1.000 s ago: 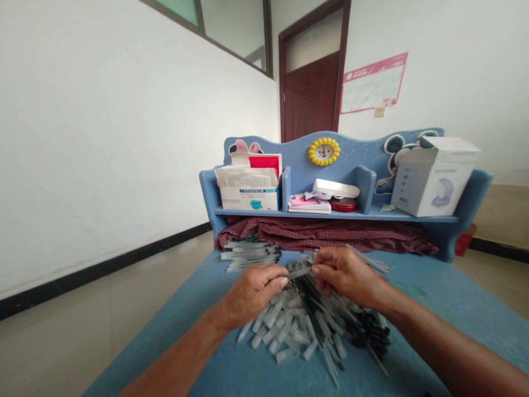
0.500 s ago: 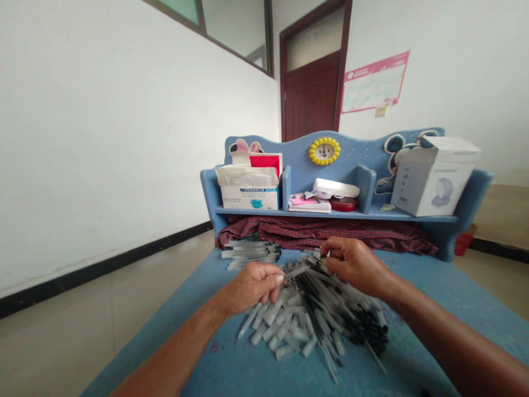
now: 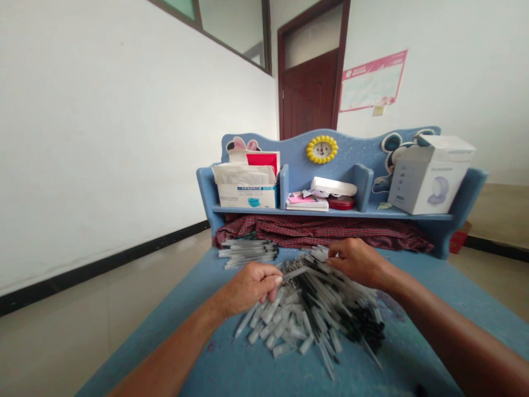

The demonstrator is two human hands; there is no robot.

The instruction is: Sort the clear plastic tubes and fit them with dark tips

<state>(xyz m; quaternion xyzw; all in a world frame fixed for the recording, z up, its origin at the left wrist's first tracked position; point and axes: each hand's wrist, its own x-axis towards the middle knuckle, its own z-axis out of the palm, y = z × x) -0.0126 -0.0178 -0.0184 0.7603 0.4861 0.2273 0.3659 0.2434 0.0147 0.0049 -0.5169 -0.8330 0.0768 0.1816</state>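
My left hand (image 3: pixel 252 286) is closed in a pinch on a translucent pen barrel (image 3: pixel 295 273), which points right over the pile. My right hand (image 3: pixel 357 262) is at the far right side of the pile, its fingers curled down among small pale parts (image 3: pixel 318 253). Whatever those fingertips grip, if anything, is hidden. Between and below both hands lies a heap of pen parts: short clear pen caps (image 3: pixel 285 325) in front, long thin refills and barrels (image 3: pixel 320 286) in the middle, and small black pieces (image 3: pixel 367 325) at the right.
Behind the left hand, several pens (image 3: pixel 248 253) lie in a neat stack. A checked cloth (image 3: pixel 285 230) runs under the blue shelf (image 3: pixel 239 210). On the shelf stand a mask box (image 3: pixel 248 196), a red round tin (image 3: pixel 341 204) and a white carton (image 3: pixel 430 179).
My right hand has shifted slightly right along the heap; the small dark piece at its fingertips no longer shows. My left hand keeps the barrel in nearly the same place.
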